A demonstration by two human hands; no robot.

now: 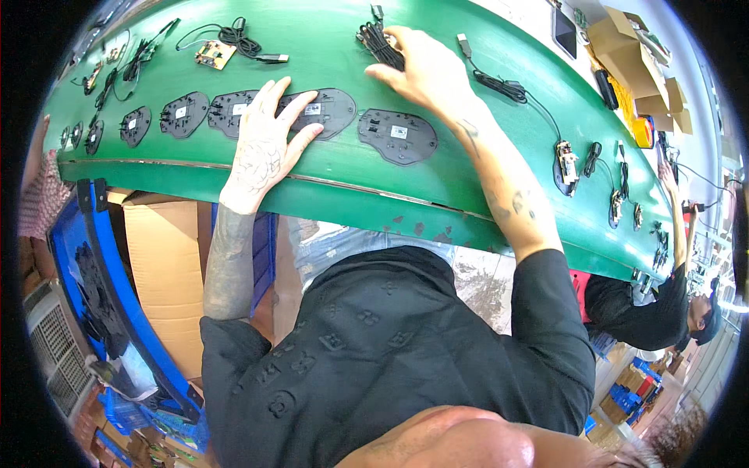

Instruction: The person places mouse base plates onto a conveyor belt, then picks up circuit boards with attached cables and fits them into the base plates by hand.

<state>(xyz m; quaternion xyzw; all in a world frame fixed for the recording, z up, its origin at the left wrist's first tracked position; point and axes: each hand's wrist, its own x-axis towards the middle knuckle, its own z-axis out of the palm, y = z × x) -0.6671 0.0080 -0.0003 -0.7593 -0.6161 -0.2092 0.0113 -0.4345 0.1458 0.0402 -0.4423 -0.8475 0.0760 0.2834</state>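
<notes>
Item: left hand (261, 152), fingers spread flat on black base plate (320, 111); right hand (421, 70) pinching coiled black cable (378, 43), next seated carefully beside those fingers.

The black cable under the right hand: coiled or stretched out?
Coiled: the cable lies bunched in loops on the green belt, under the right hand.

Seven black base plates (398, 134), one bare circuit board (215, 54), two hands (261, 152).

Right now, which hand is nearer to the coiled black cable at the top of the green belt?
The right hand: it touches the coiled black cable. The left hand lies apart, lower on the belt, flat on a black plastic plate.
</notes>
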